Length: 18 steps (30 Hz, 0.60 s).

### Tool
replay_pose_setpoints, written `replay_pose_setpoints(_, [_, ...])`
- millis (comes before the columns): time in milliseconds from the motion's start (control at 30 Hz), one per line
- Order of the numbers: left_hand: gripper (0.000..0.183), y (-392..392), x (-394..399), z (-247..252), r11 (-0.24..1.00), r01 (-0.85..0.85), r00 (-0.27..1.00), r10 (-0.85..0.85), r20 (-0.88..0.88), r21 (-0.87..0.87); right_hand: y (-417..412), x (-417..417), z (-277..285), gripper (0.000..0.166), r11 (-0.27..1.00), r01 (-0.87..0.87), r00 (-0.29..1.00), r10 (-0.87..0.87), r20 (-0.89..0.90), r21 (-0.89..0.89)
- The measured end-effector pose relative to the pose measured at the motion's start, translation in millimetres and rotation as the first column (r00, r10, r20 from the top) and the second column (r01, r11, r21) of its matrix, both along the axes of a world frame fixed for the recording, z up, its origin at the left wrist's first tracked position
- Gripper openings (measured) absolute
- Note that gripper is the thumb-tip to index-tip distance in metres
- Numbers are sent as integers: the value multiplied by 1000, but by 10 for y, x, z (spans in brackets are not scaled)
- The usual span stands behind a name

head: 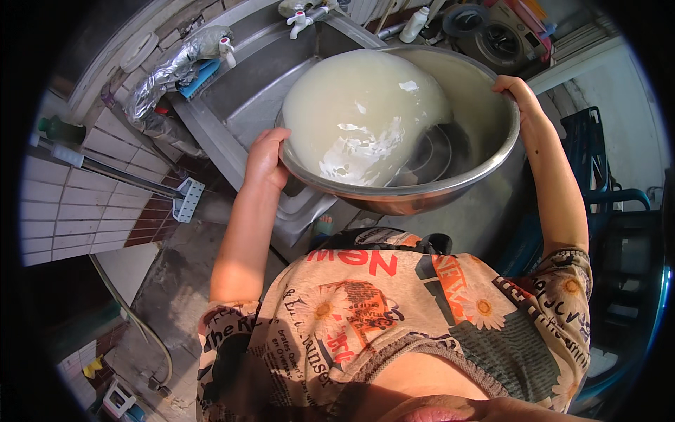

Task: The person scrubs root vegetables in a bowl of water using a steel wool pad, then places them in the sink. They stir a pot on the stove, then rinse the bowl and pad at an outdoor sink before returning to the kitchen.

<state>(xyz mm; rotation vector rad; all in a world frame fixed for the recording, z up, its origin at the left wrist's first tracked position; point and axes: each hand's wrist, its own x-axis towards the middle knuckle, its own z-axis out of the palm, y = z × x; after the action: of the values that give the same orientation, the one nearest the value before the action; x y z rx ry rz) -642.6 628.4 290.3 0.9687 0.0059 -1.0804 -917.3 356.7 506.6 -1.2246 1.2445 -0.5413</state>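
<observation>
A large round stainless steel basin (488,171) is tilted towards the left, its left part over the edge of a metal sink (242,105). Cloudy, pale liquid (364,116) fills its left side up to the rim, while part of the basin's bottom shows bare at the right. My left hand (267,158) grips the rim at the left, thumb on top. On the far right side of the rim, my right hand (517,95) holds on, its fingers partly hidden behind the metal.
Two white-handled taps (299,24) stand at the sink's back and left edges. A blue brush (200,78) lies beside a foil-wrapped pipe (158,79). A white bottle (415,25) and a washing machine (501,42) are behind the basin. Dark blue-green racks (585,153) stand at the right.
</observation>
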Motion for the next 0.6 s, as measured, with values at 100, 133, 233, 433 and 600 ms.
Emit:
replay_pose_setpoints(100, [19,-49,7,31,1000,6,1000,-6,-9,-2,-66,127,9,18,1000,6,999,-5,-43,25])
replay_pose_setpoints(133, [19,-75,24,44,1000,1,1000,-1,-19,6,-123,150,-3,19,1000,-1,998,3,-55,26])
replay_pose_setpoints(233, [17,-133,-18,47,999,-28,999,30,-36,41,-362,161,-3,20,997,-71,996,73,-50,36])
replay_pose_setpoints(433, [15,-358,-159,-8,997,-28,997,33,-74,74,-655,249,291,16,977,-210,977,208,-55,-24])
replay_pose_setpoints(600, [28,-572,-419,-97,1000,-2,977,-1,-213,-17,-822,457,645,17,955,-296,953,294,-80,-22])
